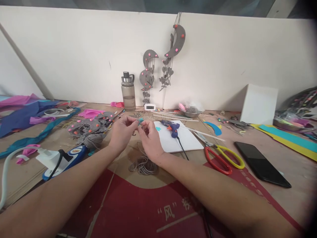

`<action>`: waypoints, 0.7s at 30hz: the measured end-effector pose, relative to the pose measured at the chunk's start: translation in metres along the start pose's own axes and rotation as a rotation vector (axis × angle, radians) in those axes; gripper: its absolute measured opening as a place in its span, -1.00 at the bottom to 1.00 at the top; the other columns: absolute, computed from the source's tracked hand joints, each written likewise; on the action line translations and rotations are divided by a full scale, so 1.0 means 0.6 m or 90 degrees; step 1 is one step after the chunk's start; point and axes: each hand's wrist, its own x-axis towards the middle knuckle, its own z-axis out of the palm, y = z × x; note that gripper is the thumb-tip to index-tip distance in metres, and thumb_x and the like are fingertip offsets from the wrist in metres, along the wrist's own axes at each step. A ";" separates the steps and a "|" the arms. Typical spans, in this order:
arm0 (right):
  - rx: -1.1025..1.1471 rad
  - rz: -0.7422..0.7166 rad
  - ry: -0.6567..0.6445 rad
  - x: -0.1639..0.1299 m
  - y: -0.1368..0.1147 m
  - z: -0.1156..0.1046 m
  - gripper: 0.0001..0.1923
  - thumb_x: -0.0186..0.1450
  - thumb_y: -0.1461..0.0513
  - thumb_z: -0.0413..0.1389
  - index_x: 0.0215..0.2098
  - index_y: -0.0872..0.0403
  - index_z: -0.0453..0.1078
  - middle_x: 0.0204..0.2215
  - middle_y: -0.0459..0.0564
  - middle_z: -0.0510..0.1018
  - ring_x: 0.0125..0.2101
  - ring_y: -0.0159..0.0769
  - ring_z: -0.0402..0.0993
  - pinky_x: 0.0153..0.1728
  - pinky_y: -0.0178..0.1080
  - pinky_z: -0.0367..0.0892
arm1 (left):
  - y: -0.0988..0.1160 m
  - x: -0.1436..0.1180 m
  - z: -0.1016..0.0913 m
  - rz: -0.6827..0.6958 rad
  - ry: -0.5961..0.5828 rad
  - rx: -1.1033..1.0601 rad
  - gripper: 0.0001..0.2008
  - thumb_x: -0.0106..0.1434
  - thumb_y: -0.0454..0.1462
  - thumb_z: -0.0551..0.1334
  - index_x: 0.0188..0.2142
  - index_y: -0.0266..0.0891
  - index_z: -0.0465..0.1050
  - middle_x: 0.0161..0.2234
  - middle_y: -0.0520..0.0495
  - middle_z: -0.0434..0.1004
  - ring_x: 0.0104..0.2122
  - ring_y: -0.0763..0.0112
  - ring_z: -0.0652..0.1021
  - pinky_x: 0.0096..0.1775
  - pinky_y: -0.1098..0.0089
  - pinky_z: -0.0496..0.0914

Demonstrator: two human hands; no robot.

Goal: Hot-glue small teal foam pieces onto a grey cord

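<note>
My left hand [123, 132] and my right hand [151, 140] meet at the fingertips above the cardboard, both closed in a pinch. Between them shows a small teal piece [140, 120], partly hidden by the fingers. Below my hands lies a loose coil of grey cord [145, 165], with thin strands rising toward my right hand. Just right of that hand, a white board [170, 142] bears a small teal flower-shaped cutout [158, 129] and a blue glue gun [174, 129].
Scissors [218, 158] with red and yellow handles and a black phone [261, 163] lie at right. A power strip [76, 157] with a white plug and grey crescent pieces [86, 127] are at left. A water bottle [128, 94] stands behind, near a small digital display [150, 107].
</note>
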 end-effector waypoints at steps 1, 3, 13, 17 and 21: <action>-0.012 0.003 0.004 0.000 -0.001 -0.001 -0.83 0.29 0.12 0.01 -0.19 0.01 0.23 -0.42 -0.16 0.34 -0.40 -0.37 0.28 -0.31 -0.28 0.22 | -0.001 -0.001 0.001 -0.009 -0.004 -0.009 -0.85 0.03 -0.24 0.31 -0.46 -0.27 0.40 -0.62 0.06 0.38 -0.65 0.57 0.32 -0.58 0.49 0.17; -0.034 0.010 0.012 0.001 -0.003 -0.004 -0.82 0.28 0.12 0.02 -0.18 0.00 0.25 -0.45 -0.18 0.32 -0.43 -0.37 0.27 -0.33 -0.29 0.21 | -0.001 -0.002 0.003 -0.028 -0.017 -0.030 -0.84 0.03 -0.24 0.31 -0.46 -0.27 0.37 -0.65 0.08 0.36 -0.67 0.58 0.31 -0.60 0.50 0.17; -0.036 0.037 0.074 0.019 0.004 -0.015 -0.85 0.22 0.11 0.09 -0.31 0.01 0.36 -0.55 -0.20 0.33 -0.51 -0.39 0.21 -0.42 -0.31 0.17 | 0.001 -0.007 0.008 -0.058 -0.093 -0.126 -0.79 0.06 -0.21 0.32 -0.42 -0.30 0.36 -0.58 -0.01 0.48 -0.63 0.55 0.40 -0.56 0.49 0.26; -0.035 0.029 0.082 0.021 0.010 -0.016 -0.82 0.23 0.09 0.07 -0.31 0.01 0.38 -0.45 -0.14 0.47 -0.45 -0.35 0.32 -0.35 -0.28 0.23 | 0.003 -0.009 0.009 -0.069 -0.103 -0.158 -0.78 0.04 -0.20 0.34 -0.41 -0.30 0.38 -0.55 -0.02 0.49 -0.57 0.50 0.47 -0.51 0.47 0.33; -0.033 0.035 0.082 0.021 0.007 -0.019 -0.79 0.25 0.07 0.05 -0.30 0.02 0.39 -0.40 -0.10 0.53 -0.42 -0.33 0.37 -0.32 -0.26 0.26 | 0.007 -0.011 0.011 -0.081 -0.103 -0.177 -0.75 0.02 -0.18 0.36 -0.40 -0.31 0.40 -0.51 -0.02 0.50 -0.52 0.48 0.51 -0.46 0.45 0.39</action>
